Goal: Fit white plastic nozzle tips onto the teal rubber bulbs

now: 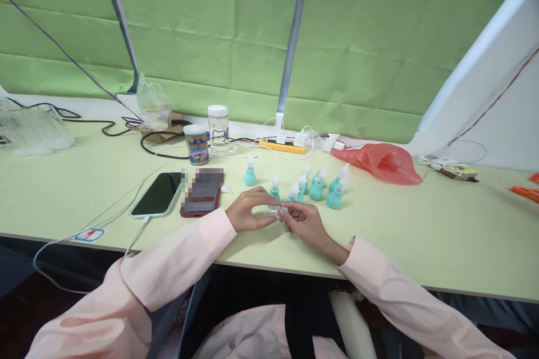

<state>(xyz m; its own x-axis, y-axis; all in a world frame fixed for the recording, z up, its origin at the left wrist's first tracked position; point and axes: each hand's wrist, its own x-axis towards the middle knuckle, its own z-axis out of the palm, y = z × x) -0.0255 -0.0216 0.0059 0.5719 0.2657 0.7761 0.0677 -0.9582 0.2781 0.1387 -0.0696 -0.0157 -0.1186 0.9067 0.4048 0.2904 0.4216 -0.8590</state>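
Between my fingertips, above the near part of the table, is a small clear plastic piece (273, 210). My left hand (249, 210) pinches its left end between thumb and fingers. At its right end, my right hand (304, 223) grips it with thumb and forefinger, the other fingers curled. Just beyond my hands stand several small teal squeeze bulbs with clear necks and white tips, among them one teal bulb (334, 198) at the right and another teal bulb (250, 176) apart at the left. A loose white cone tip (226, 189) lies left of my left hand.
Left of my hands lie a phone (156, 195) on a white cable and a dark red-edged phone (204, 193). Behind them stand a printed cup (196, 146) and a white-lidded jar (218, 126). A yellow power strip (282, 146) and a red plastic bag (381, 162) are at the back.
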